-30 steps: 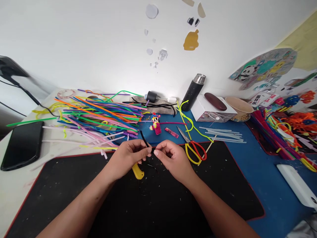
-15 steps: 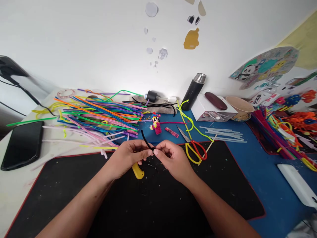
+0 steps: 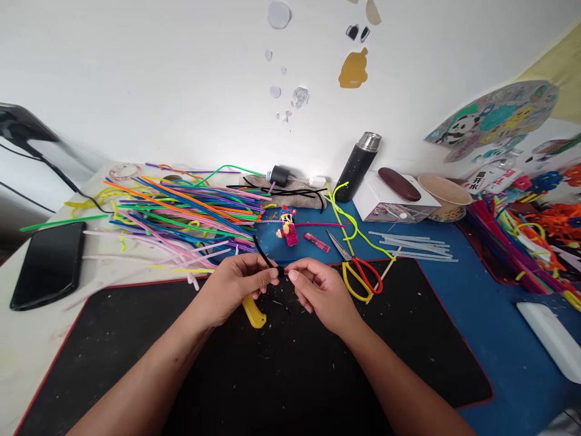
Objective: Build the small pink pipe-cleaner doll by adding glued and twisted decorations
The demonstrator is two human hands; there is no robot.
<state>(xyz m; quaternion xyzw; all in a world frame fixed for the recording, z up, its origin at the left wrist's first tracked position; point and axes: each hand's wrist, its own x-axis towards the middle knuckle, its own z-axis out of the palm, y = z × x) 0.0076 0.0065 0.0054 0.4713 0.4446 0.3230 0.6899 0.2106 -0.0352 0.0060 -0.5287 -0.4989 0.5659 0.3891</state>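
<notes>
My left hand (image 3: pixel 236 287) and my right hand (image 3: pixel 320 292) meet fingertip to fingertip above the black mat (image 3: pixel 136 357). Both pinch a short black pipe cleaner (image 3: pixel 265 259). Its free end sticks up and to the left from my left fingers, and a small black coil sits between the two pinches. A yellow-handled tool (image 3: pixel 253 310) lies on the mat just under my left hand.
A heap of coloured pipe cleaners (image 3: pixel 181 212) lies behind to the left, and a phone (image 3: pixel 48 263) sits at far left. Red-and-yellow scissors (image 3: pixel 356 269), a small toy figure (image 3: pixel 288 227), a black flask (image 3: pixel 358 166) and glue sticks (image 3: pixel 413 245) stand to the right.
The free end of the black pipe cleaner has tipped lower and more to the left as my fingers turn it. Both hands stay in the same spot.
</notes>
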